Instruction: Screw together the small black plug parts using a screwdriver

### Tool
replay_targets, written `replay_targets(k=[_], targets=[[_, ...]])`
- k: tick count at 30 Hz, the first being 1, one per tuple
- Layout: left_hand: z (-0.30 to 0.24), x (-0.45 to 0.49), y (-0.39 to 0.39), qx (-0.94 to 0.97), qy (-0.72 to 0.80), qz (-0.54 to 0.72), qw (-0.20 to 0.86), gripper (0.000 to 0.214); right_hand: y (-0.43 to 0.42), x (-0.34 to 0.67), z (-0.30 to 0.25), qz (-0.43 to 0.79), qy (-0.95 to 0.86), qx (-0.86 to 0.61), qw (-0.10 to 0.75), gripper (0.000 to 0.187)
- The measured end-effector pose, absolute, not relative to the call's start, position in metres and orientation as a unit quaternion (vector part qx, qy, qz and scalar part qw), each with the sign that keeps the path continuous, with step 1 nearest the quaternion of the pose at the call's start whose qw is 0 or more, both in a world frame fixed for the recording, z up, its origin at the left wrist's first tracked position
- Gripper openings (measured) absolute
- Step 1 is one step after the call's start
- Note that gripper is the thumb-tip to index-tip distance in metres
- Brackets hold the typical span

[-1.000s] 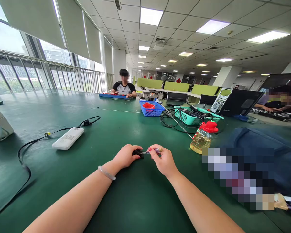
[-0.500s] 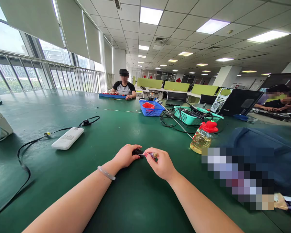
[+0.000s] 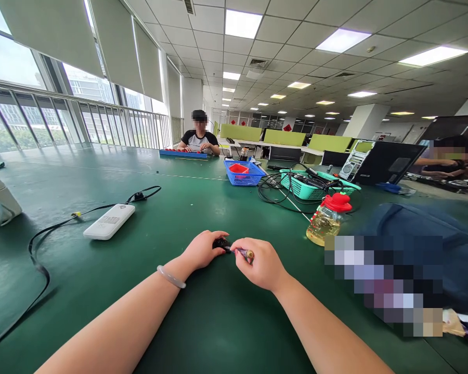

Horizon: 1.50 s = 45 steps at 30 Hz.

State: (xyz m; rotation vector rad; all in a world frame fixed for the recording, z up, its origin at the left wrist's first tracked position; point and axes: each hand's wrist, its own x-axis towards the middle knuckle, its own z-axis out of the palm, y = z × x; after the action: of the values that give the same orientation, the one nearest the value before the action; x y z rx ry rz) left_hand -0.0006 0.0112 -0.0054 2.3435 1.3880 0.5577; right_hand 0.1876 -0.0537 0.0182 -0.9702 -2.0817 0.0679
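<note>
My left hand, with a pale bangle at the wrist, is closed on a small black object at the tabletop; its kind is too small to tell. Just to the right, my right hand pinches a slim pen-like tool with a gold-coloured end. The tool's thin front end points left and meets or nearly meets the black object. My fingers partly cover both things.
On the green table lie a white power bank and a black cable. To the right stand a red-lidded bottle, a blue basket, a green basket and a dark bag. Across sits a person.
My right hand has shifted slightly right and down, and the tool has tilted with its gold end lower. My left hand stays in place on the black object.
</note>
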Motion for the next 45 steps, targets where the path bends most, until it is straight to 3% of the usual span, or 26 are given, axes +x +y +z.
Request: replay_targets(k=[12, 26, 32, 40, 45], targets=[[-0.003, 0.000, 0.010, 0.812, 0.504, 0.215, 0.200, 0.055, -0.061, 0.176, 0.015, -0.110, -0.902, -0.309, 0.280, 0.014], [-0.003, 0.001, 0.011, 0.801, 0.515, 0.248, 0.177, 0.050, -0.063, 0.167, 0.010, -0.123, -0.933, -0.286, 0.179, 0.010], [-0.005, 0.000, 0.014, 0.801, 0.513, 0.251, 0.181, 0.029, -0.063, 0.167, 0.010, -0.125, -0.935, -0.290, 0.160, 0.011], [-0.009, -0.001, 0.016, 0.808, 0.498, 0.258, 0.181, 0.031, -0.063, 0.164, 0.003, -0.134, -0.943, -0.276, 0.133, 0.012], [-0.012, -0.003, 0.018, 0.823, 0.490, 0.249, 0.141, 0.028, -0.062, 0.166, 0.007, -0.111, -0.939, -0.285, 0.159, 0.012]])
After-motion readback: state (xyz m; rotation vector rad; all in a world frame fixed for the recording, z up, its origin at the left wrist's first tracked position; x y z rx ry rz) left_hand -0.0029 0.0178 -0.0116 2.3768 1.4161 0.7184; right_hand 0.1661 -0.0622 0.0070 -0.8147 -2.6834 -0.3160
